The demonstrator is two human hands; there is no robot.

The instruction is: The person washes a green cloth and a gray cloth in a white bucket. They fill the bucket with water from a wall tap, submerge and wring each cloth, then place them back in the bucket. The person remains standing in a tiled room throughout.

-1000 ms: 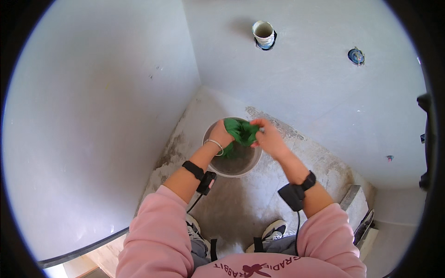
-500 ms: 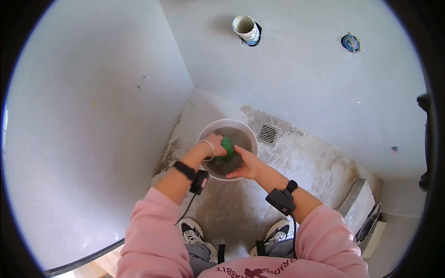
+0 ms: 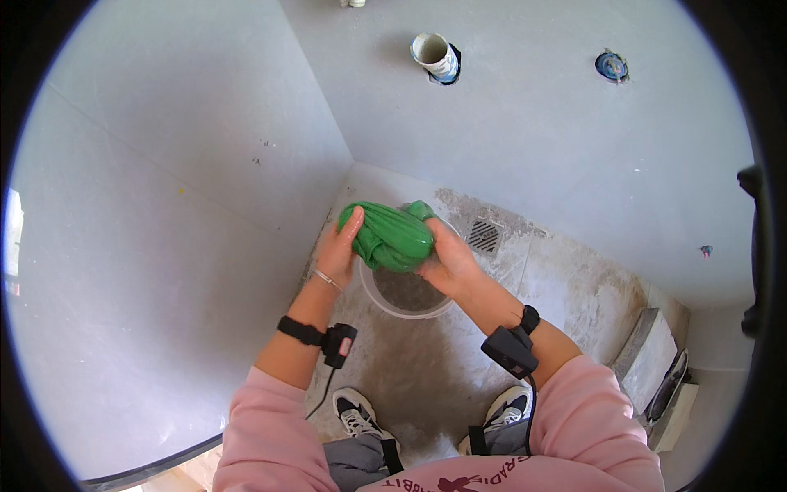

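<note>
A wet, bunched green cloth [image 3: 389,236] is held between my two hands above a white bucket [image 3: 385,307]. My left hand [image 3: 338,246] grips its left end, thumb lying on top. At the other end my right hand [image 3: 449,261] has hold of the cloth, its fingers partly hidden beneath it. Murky grey-brown water [image 3: 408,292] shows in the bucket below; the cloth hides the bucket's far part.
A square floor drain [image 3: 484,237] lies right of the bucket. Grey walls meet in the corner behind it. A pipe stub [image 3: 436,56] juts from the far wall. Slabs [image 3: 643,353] lean at the right. My shoes [image 3: 357,412] stand on the stained floor.
Both hands have risen out of the bucket, bringing the green cloth up from the water. The cloth, mostly submerged before, now spans between my hands.
</note>
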